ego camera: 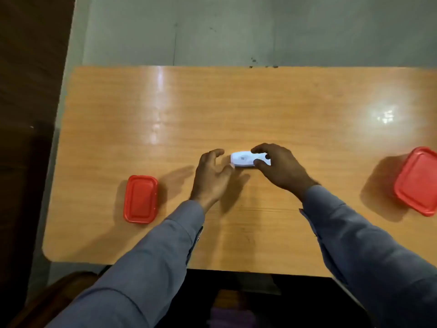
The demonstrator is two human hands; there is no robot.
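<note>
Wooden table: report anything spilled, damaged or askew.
Nothing stands out. The small white plastic case lies flat on the wooden table, pinched by the right hand; the left hand, fingers spread, is beside it. Both red lidded plastic boxes sit closed.

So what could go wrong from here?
1. The right hand pinches only one end of the white box; on the glossy table it could slip or swivel.
2. The left hand is open at the other end and might knock it before gripping.
</note>
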